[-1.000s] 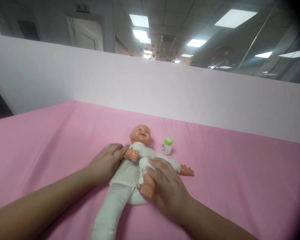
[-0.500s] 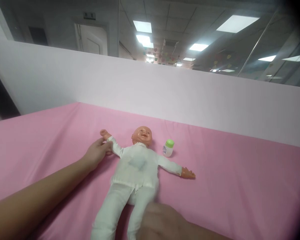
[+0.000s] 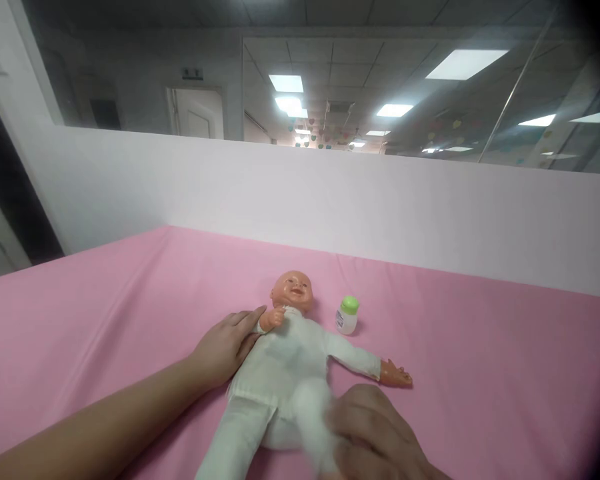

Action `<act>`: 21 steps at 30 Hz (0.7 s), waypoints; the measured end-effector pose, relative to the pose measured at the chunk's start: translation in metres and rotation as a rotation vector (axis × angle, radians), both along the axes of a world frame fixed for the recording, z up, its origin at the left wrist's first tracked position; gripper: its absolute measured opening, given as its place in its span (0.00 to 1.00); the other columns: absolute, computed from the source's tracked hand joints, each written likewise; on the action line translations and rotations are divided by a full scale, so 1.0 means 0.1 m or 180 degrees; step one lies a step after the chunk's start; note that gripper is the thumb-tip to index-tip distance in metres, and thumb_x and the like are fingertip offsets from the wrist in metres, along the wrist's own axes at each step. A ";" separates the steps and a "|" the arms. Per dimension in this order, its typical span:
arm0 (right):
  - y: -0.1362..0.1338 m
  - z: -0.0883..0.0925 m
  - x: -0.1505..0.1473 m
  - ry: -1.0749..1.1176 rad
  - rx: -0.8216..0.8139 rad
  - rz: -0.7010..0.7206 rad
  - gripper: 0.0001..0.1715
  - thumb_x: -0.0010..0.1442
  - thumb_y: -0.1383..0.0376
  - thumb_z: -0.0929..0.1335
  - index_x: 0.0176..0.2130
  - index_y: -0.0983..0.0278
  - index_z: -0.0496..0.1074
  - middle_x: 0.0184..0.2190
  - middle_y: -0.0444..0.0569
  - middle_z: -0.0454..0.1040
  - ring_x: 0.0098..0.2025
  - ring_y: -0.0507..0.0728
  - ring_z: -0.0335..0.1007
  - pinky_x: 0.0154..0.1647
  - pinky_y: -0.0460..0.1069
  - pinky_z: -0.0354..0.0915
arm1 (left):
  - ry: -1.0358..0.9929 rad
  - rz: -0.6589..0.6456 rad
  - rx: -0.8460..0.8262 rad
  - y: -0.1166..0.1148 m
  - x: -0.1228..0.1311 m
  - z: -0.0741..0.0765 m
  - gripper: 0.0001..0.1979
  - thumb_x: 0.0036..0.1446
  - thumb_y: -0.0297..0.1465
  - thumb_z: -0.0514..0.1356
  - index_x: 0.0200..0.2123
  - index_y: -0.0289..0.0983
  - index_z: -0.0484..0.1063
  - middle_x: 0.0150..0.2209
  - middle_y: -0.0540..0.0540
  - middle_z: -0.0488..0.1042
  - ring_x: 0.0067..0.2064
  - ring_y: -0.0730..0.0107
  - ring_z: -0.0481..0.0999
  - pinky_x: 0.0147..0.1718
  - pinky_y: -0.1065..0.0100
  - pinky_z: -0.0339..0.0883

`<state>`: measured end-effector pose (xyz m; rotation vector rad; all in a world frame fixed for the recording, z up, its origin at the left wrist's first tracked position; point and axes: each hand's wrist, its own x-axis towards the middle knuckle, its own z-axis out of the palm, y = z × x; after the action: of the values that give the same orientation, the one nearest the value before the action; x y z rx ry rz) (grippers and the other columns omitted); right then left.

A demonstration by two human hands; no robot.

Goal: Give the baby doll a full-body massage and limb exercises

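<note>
A baby doll (image 3: pixel 285 360) in a white suit lies face up on the pink sheet (image 3: pixel 130 313). My left hand (image 3: pixel 225 347) rests flat against the doll's side and folds its arm up onto the chest, fingers stretched out. My right hand (image 3: pixel 375 433) is at the bottom of the view, fingers curled round the doll's raised white leg, which is blurred by motion. The doll's other arm lies stretched out to the right. A small white bottle with a green cap (image 3: pixel 347 315) stands upright beside the doll's head.
A white partition wall (image 3: pixel 330 200) runs along the far edge of the pink sheet. Above it, glass gives onto an office with ceiling lights and a door.
My left hand has brought the doll's arm from stretched out to folded on the chest. My right hand has lifted the doll's leg up again. The view has tilted slightly upward.
</note>
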<state>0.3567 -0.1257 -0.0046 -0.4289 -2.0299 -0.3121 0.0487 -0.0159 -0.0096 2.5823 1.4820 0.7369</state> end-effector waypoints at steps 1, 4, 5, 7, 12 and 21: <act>0.02 0.06 0.02 0.0138 0.0057 -0.0092 0.02 0.66 0.67 0.68 0.41 0.59 0.70 0.39 0.50 0.79 0.37 0.59 0.77 0.37 0.55 0.77 | 0.0067 0.0013 0.0007 0.00 0.00 -0.02 0.27 0.73 0.39 0.49 0.72 0.43 0.57 0.62 0.40 0.72 0.62 0.52 0.71 0.59 0.51 0.65; 0.10 0.11 0.04 0.0422 0.0098 -0.0313 0.11 0.71 0.62 0.62 0.46 0.64 0.70 0.44 0.57 0.77 0.46 0.64 0.77 0.44 0.59 0.76 | 0.0099 0.0033 -0.0031 0.01 -0.01 -0.02 0.26 0.74 0.39 0.48 0.71 0.43 0.57 0.62 0.40 0.73 0.60 0.53 0.72 0.58 0.52 0.67; 0.14 0.10 0.04 0.0441 0.0040 -0.0339 0.13 0.70 0.62 0.61 0.48 0.65 0.70 0.46 0.59 0.76 0.48 0.65 0.76 0.46 0.60 0.75 | 0.0084 0.0030 -0.0028 0.00 -0.02 -0.02 0.26 0.74 0.39 0.48 0.71 0.44 0.57 0.61 0.41 0.73 0.60 0.54 0.72 0.58 0.53 0.67; 0.21 0.04 0.03 0.0306 -0.0140 -0.0336 0.16 0.66 0.65 0.62 0.51 0.67 0.70 0.51 0.61 0.73 0.52 0.66 0.74 0.49 0.62 0.75 | 0.0061 0.0022 -0.0013 0.00 -0.03 -0.02 0.26 0.74 0.39 0.49 0.71 0.44 0.57 0.61 0.41 0.73 0.59 0.54 0.73 0.57 0.53 0.68; 0.37 -0.07 0.04 -0.0218 -0.0538 -0.0473 0.25 0.63 0.69 0.65 0.59 0.68 0.67 0.58 0.61 0.71 0.60 0.67 0.70 0.58 0.64 0.74 | -0.0023 0.0050 0.0082 -0.02 -0.03 0.00 0.26 0.72 0.40 0.51 0.70 0.45 0.61 0.60 0.41 0.75 0.59 0.53 0.74 0.56 0.53 0.68; 0.15 0.05 -0.04 -0.0034 0.0274 -0.0156 0.17 0.66 0.62 0.68 0.52 0.67 0.73 0.51 0.61 0.76 0.54 0.65 0.75 0.53 0.61 0.77 | -0.1905 0.0272 -0.1014 0.05 -0.11 0.06 0.21 0.67 0.47 0.56 0.56 0.41 0.72 0.47 0.44 0.82 0.50 0.51 0.81 0.49 0.55 0.74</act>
<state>0.3529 -0.1103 -0.0001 -0.4245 -2.0103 -0.4310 0.0377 -0.0113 -0.0040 1.8498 1.3729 1.0608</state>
